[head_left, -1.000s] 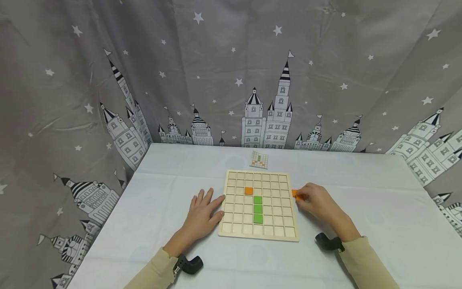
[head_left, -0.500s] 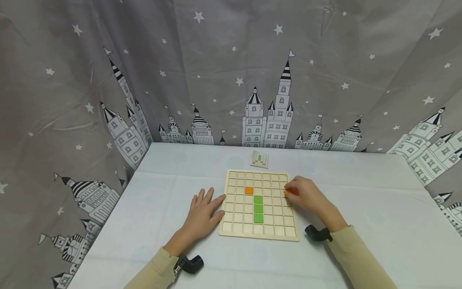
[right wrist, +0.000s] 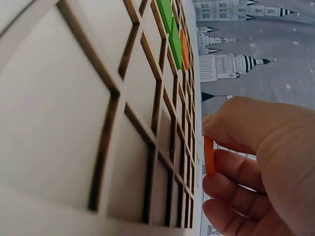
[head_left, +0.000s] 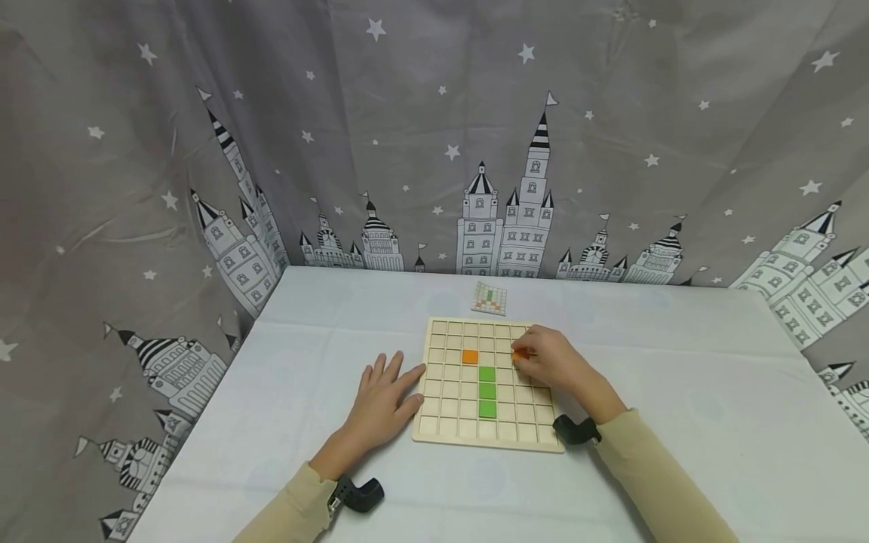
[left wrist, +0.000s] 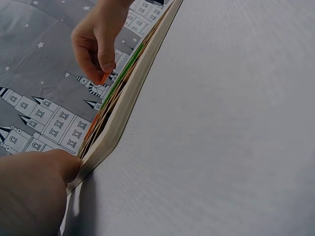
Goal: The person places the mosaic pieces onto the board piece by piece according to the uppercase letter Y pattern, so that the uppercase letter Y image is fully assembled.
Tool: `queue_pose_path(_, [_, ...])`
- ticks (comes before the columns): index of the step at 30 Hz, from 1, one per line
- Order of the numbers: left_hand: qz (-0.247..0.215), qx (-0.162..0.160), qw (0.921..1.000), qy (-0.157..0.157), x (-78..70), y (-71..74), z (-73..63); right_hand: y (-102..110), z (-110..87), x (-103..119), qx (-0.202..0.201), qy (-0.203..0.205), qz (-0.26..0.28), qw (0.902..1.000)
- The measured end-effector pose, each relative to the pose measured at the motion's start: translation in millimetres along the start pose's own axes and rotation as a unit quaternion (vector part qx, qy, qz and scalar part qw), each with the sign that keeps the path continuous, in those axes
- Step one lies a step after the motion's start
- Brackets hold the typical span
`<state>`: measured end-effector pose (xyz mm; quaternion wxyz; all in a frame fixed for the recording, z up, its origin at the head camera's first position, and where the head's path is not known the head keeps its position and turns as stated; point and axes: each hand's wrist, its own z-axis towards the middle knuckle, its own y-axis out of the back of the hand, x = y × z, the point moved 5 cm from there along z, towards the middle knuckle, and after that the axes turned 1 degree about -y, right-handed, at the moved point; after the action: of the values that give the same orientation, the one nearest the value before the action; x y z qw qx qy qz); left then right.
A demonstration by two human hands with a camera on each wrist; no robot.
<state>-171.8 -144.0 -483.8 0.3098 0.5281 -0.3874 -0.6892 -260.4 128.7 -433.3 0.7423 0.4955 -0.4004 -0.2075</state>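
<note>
My right hand is over the right part of a pale wooden grid board, pinching an orange square tile between thumb and fingers. In the right wrist view that tile is held on edge, a little apart from the board. Spread on the white table, my left hand touches the board's left edge with its thumb and index finger. Three green tiles fill a column of cells mid-board. Another orange tile sits in a cell up and left of them.
Behind the board lies a small card printed with a grid of green and orange squares. A grey curtain with castles and stars hangs beyond the white table's far edge.
From beside the board's right edge, my right hand has moved left and slightly away from me, over the cells, carrying the orange tile. My left hand has stayed in place.
</note>
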Motion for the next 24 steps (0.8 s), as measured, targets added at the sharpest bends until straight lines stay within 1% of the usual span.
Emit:
queue_pose_path(3, [0.000,-0.001,1.0000,-0.001,-1.3,1.3,0.1,-1.2,4.2,2.4,0.001,0.003,0.002,1.0000])
queue_pose_path(12, [0.000,-0.001,1.0000,-0.005,-1.4,1.3,-0.1,-8.1,19.7,13.4,-0.003,0.034,0.006,0.9994])
queue_pose_path(18, [0.003,-0.001,1.0000,-0.004,-1.3,1.5,0.1,-13.6,32.7,22.6,0.009,0.038,0.013,0.9992])
queue_pose_path(24, [0.001,-0.001,1.0000,-0.004,-2.1,2.4,-0.1,-21.3,47.4,33.0,0.026,0.060,0.010,0.9978])
